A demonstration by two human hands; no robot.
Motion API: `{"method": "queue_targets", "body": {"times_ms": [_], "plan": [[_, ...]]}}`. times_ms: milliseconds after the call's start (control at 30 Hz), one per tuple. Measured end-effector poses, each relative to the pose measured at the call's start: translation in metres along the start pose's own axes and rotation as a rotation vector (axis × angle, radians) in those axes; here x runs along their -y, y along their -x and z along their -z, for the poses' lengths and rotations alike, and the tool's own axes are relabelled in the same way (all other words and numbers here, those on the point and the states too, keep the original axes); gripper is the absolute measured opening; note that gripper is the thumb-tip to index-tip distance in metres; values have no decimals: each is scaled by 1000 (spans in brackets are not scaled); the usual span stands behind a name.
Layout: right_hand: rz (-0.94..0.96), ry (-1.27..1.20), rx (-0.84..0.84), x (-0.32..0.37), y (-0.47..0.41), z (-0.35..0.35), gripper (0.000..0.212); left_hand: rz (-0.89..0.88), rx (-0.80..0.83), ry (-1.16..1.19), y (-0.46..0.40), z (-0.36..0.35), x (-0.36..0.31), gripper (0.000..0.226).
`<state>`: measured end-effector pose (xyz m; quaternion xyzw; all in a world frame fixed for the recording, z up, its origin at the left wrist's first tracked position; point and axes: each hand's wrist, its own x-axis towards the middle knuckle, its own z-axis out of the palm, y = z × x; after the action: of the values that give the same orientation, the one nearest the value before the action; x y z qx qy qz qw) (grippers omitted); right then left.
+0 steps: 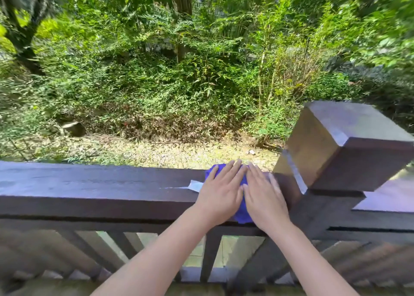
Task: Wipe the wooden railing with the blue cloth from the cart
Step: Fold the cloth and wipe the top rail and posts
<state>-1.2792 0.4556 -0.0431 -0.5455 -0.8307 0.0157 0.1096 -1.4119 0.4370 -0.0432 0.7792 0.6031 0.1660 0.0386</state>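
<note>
A dark brown wooden railing (pixel 89 188) runs across the view from the left edge to a square post (pixel 349 148) on the right. The blue cloth (pixel 243 215) lies on the rail's top just left of the post, mostly covered by both hands. My left hand (pixel 220 192) presses flat on the cloth's left part, fingers together and pointing away from me. My right hand (pixel 265 197) lies flat on its right part, touching the left hand, close to the post's base. Blue shows above the fingertips and below the palms.
A whitish streak (pixel 195 185) marks the rail top just left of my left hand. Slanted balusters (pixel 210 255) fill the space under the rail. Beyond the railing lie leaf-strewn ground, shrubs and trees. The cart is out of view.
</note>
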Motion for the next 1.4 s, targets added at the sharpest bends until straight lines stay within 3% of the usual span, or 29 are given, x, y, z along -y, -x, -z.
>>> {"method": "queue_targets", "body": {"times_ms": [200, 533, 667, 800, 933, 1033, 1267, 1400], "plan": [[-11, -24, 20, 33, -15, -9, 59, 75, 4, -76, 11, 5, 32, 52], [210, -186, 130, 175, -46, -28, 59, 323, -27, -179, 96, 59, 133, 68], [228, -153, 147, 146, -38, -20, 58, 318, 8, -84, 84, 54, 111, 53], [200, -89, 142, 82, -21, -9, 56, 220, 45, -78, 56, 37, 67, 54], [80, -201, 135, 31, -23, 3, 54, 331, -38, -97, 38, 27, 36, 57], [14, -88, 111, 8, -26, 4, 53, 394, -40, -127, 29, 17, 19, 67], [7, -15, 88, 27, -32, -9, 59, 363, -91, -184, 49, 26, 52, 63], [124, -8, 121, 72, -36, -16, 63, 418, -85, -207, 72, 45, 95, 65]]}}
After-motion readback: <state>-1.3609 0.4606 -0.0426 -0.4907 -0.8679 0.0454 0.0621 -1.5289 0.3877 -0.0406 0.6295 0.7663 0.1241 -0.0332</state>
